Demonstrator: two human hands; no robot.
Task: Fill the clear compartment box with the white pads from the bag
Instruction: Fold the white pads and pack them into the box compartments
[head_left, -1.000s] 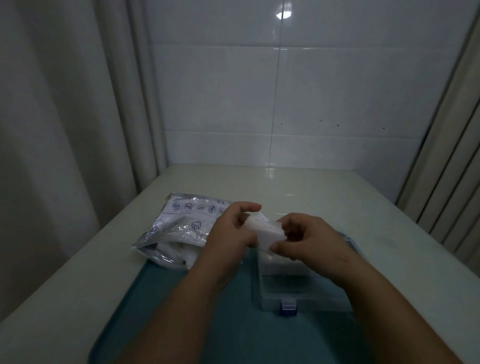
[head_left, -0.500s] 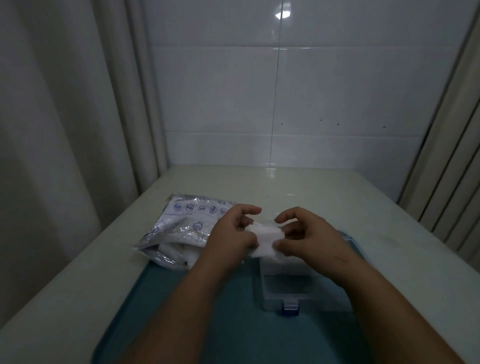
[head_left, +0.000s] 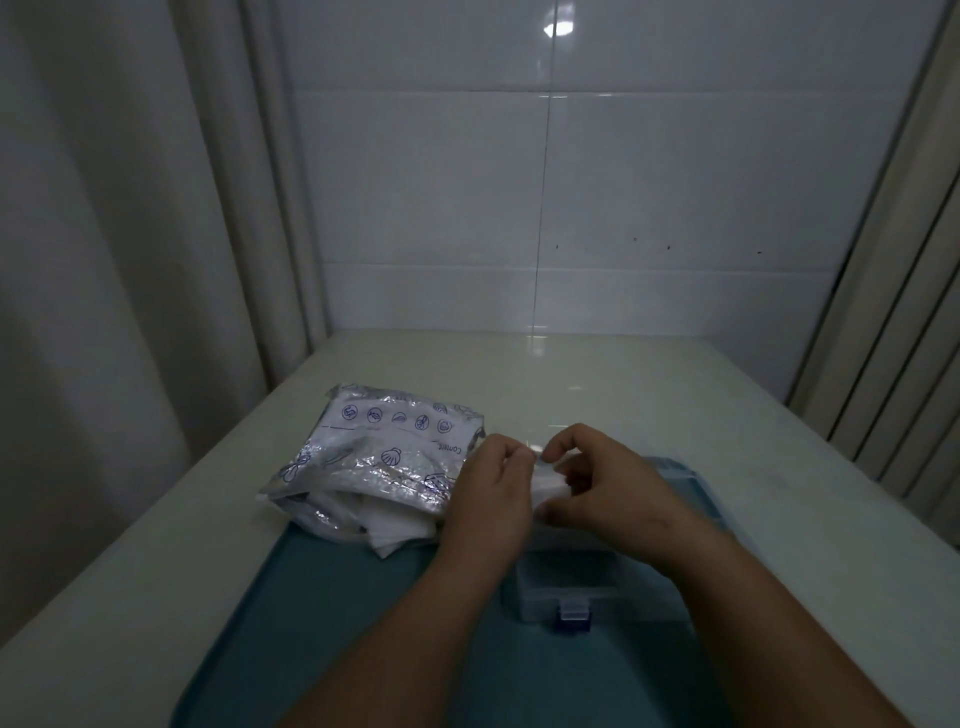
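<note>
A small stack of white pads (head_left: 548, 482) sits between my two hands, just above the far end of the clear compartment box (head_left: 571, 582). My left hand (head_left: 491, 499) grips its left side and my right hand (head_left: 608, 486) pinches its right side with thumb and fingers. The box lies on a teal tray (head_left: 332, 623), its blue latch (head_left: 574, 616) facing me; its far part is hidden by my hands. The silvery printed bag (head_left: 379, 457) lies to the left, mouth toward me, with more white pads (head_left: 395, 525) spilling out.
The tray sits on a pale table (head_left: 571, 379) that ends at a tiled wall. A curtain (head_left: 130, 260) hangs along the left side and vertical slats (head_left: 904, 332) stand at the right.
Both hands have lowered the pads toward the box and moved closer together; more of the pads is covered by my fingers than before.
</note>
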